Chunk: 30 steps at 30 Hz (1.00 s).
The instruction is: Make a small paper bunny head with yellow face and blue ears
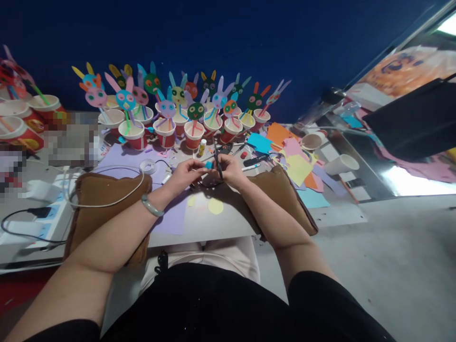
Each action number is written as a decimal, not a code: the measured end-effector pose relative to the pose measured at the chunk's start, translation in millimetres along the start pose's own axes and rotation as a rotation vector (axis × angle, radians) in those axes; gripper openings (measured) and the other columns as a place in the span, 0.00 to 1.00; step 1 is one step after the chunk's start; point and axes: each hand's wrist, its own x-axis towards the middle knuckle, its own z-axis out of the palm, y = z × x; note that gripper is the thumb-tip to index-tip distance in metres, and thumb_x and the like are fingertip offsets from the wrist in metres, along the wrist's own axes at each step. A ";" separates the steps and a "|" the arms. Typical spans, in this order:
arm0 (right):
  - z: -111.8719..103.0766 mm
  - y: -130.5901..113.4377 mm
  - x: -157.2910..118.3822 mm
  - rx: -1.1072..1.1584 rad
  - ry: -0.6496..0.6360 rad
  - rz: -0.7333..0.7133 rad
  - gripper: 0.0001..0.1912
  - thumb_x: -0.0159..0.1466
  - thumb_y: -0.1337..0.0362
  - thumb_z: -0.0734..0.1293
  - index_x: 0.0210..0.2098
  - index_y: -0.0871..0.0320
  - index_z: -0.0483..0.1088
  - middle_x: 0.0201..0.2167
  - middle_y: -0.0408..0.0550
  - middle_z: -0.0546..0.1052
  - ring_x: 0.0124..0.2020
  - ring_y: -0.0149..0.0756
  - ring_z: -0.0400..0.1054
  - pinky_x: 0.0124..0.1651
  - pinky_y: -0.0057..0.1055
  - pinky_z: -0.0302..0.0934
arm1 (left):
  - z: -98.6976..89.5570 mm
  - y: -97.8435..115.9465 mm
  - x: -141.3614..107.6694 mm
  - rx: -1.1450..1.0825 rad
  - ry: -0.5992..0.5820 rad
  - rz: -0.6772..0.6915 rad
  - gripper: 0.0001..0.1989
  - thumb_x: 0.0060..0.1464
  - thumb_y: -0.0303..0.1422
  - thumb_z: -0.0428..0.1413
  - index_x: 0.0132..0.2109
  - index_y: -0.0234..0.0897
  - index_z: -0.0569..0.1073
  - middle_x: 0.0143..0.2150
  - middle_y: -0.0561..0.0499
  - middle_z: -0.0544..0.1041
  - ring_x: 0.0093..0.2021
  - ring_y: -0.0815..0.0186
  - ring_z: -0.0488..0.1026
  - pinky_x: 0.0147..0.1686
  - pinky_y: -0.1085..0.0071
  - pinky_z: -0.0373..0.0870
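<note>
From the wearer's head, the lone view looks forward and down on the nearby tabletop mid-frame, torso at bottom centre.

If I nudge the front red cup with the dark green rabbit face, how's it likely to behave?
The red cup might tip easily: it narrows toward its base, and the rabbit face stands above its rim. It's probably light, perhaps easily dented, as its wall looks like paper.

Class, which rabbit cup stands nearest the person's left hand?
The front-row red cup topped by the lilac-eared, dark green face; its neighbours on either side stand farther from the left hand.
</note>
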 end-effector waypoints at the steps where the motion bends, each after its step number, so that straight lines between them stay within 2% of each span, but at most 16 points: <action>1: 2.2 -1.4 -2.8 0.021 -0.027 0.014 0.28 0.43 0.54 0.83 0.23 0.55 0.60 0.20 0.35 0.63 0.22 0.24 0.54 0.26 0.26 0.50 | -0.3 -1.2 -0.2 0.005 -0.022 -0.001 0.16 0.46 0.39 0.69 0.36 0.35 0.74 0.25 0.56 0.74 0.22 0.72 0.71 0.22 0.76 0.67; 8: -0.6 -9.5 -10.2 0.102 -0.022 0.019 0.25 0.43 0.57 0.83 0.22 0.57 0.63 0.23 0.37 0.70 0.22 0.23 0.58 0.24 0.25 0.54 | -4.7 0.9 -3.7 -0.021 -0.092 0.091 0.14 0.47 0.38 0.67 0.32 0.36 0.72 0.22 0.56 0.73 0.20 0.75 0.68 0.21 0.78 0.64; 12: -5.0 -10.6 -8.1 0.156 0.062 0.017 0.24 0.44 0.58 0.83 0.23 0.57 0.64 0.25 0.37 0.73 0.18 0.21 0.58 0.20 0.24 0.53 | -4.6 4.4 -3.8 -0.070 -0.076 0.070 0.13 0.46 0.37 0.66 0.32 0.36 0.70 0.22 0.56 0.75 0.20 0.75 0.68 0.22 0.78 0.63; 17: -3.4 -10.4 -8.3 0.231 0.085 0.038 0.26 0.42 0.57 0.84 0.24 0.56 0.63 0.24 0.36 0.72 0.16 0.21 0.58 0.16 0.25 0.52 | -4.9 2.4 -4.4 -0.107 -0.088 0.044 0.14 0.45 0.36 0.67 0.33 0.37 0.70 0.22 0.56 0.74 0.23 0.72 0.73 0.22 0.78 0.65; 21: -0.3 -9.8 -8.1 0.241 0.102 0.060 0.28 0.42 0.55 0.84 0.24 0.56 0.63 0.24 0.36 0.71 0.16 0.21 0.58 0.16 0.25 0.52 | -6.5 2.0 -3.8 -0.096 -0.090 0.068 0.16 0.47 0.38 0.69 0.35 0.37 0.69 0.23 0.57 0.75 0.23 0.72 0.75 0.22 0.79 0.67; 27: -0.8 -6.5 -3.2 0.206 0.237 0.079 0.26 0.47 0.47 0.82 0.24 0.56 0.66 0.22 0.38 0.71 0.18 0.24 0.60 0.18 0.26 0.54 | -4.7 8.7 -4.4 -0.105 0.001 0.028 0.16 0.50 0.37 0.67 0.37 0.38 0.68 0.21 0.57 0.76 0.22 0.71 0.75 0.21 0.78 0.69; 30: -1.0 -5.6 -2.5 0.193 0.212 0.113 0.26 0.48 0.44 0.80 0.26 0.57 0.69 0.25 0.40 0.73 0.18 0.24 0.60 0.20 0.26 0.56 | -4.2 9.5 -5.2 -0.103 0.020 0.021 0.16 0.51 0.38 0.67 0.37 0.38 0.68 0.21 0.57 0.76 0.21 0.71 0.75 0.22 0.77 0.70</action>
